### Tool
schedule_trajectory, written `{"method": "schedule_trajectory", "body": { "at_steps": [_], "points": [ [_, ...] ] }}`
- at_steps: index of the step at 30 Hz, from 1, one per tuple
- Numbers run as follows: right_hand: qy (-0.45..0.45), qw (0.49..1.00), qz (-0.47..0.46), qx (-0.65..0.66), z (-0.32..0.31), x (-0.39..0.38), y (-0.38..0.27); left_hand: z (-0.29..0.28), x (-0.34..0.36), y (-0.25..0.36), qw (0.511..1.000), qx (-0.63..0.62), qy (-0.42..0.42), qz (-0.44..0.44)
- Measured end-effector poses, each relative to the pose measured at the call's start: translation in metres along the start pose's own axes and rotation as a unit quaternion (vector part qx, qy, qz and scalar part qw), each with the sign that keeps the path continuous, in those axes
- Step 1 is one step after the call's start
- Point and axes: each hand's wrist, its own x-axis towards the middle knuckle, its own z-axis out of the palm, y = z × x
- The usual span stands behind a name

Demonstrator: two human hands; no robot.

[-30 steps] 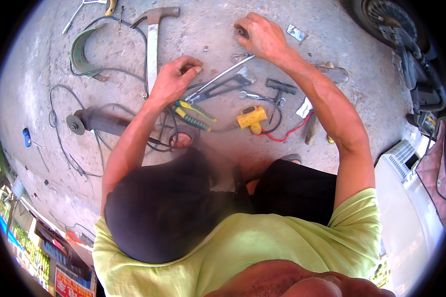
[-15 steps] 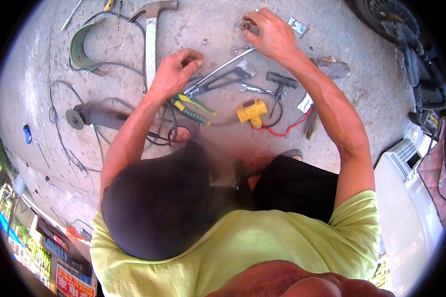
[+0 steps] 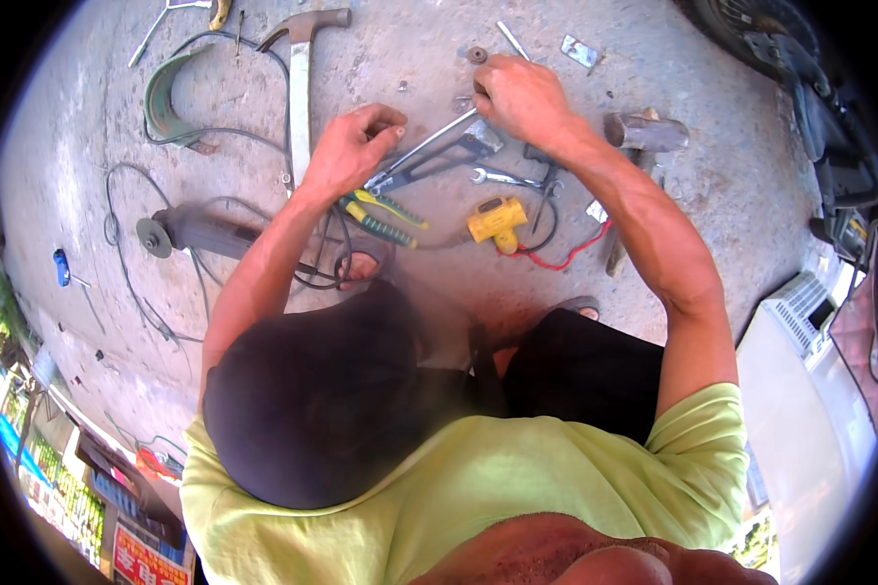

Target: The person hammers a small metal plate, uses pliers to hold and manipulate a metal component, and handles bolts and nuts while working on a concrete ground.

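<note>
1. The left hand (image 3: 353, 151), upper centre of the frame, is curled with fingers bent in over the concrete floor (image 3: 88, 146); its grip looks closed on something small, but what it pinches cannot be told
2. The right hand (image 3: 522, 97), upper centre-right, is cupped with its grip nearly closed, fingertips down on the top end of a long metal rod (image 3: 429, 146) that slants down-left toward the left hand
3. Just below the hands lie yellow-and-green pliers (image 3: 385, 216), a dark-handled tool (image 3: 439, 164), a small spanner (image 3: 502, 177) and a yellow block-shaped tool (image 3: 498, 221) with a red wire (image 3: 566, 258)
4. To the left a hammer (image 3: 299, 88) lies upright in frame beside the left hand; an angle grinder (image 3: 200, 232) sits at mid-left with its black cable looping under the left forearm
5. A second hammer head (image 3: 644, 132) rests right of the right forearm
</note>
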Motion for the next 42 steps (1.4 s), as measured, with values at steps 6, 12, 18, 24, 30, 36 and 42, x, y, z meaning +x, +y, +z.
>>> {"method": "schedule_trajectory", "body": {
  "at_steps": [6, 12, 18, 24, 30, 36, 42],
  "points": [
    [0.102, 0.990, -0.025, 0.090, 0.003, -0.011, 0.004, 0.004, -0.003, -0.005, 1.000, -0.024, 0.016, 0.008],
    [0.126, 0.888, 0.098, 0.431, -0.035, -0.017, 0.013, 0.011, 0.003, -0.008, 0.999, -0.023, 0.015, 0.044],
    [0.031, 0.923, 0.027, 0.382, -0.004, -0.043, 0.018, 0.026, 0.001, 0.011, 0.996, 0.064, -0.002, 0.056],
    [-0.002, 0.905, 0.054, 0.422, 0.011, -0.057, 0.020, 0.060, -0.010, 0.006, 0.933, 0.275, 0.051, 0.226],
    [0.075, 0.912, 0.048, 0.400, 0.005, -0.054, 0.028, 0.071, -0.010, -0.001, 0.924, 0.283, 0.091, 0.241],
    [0.096, 0.913, 0.033, 0.394, 0.000, -0.052, 0.033, 0.068, -0.009, 0.001, 0.946, 0.233, 0.085, 0.208],
    [0.076, 0.870, 0.104, 0.476, 0.002, -0.043, 0.033, 0.045, -0.010, 0.030, 0.996, 0.036, 0.059, 0.061]
  ]
}}
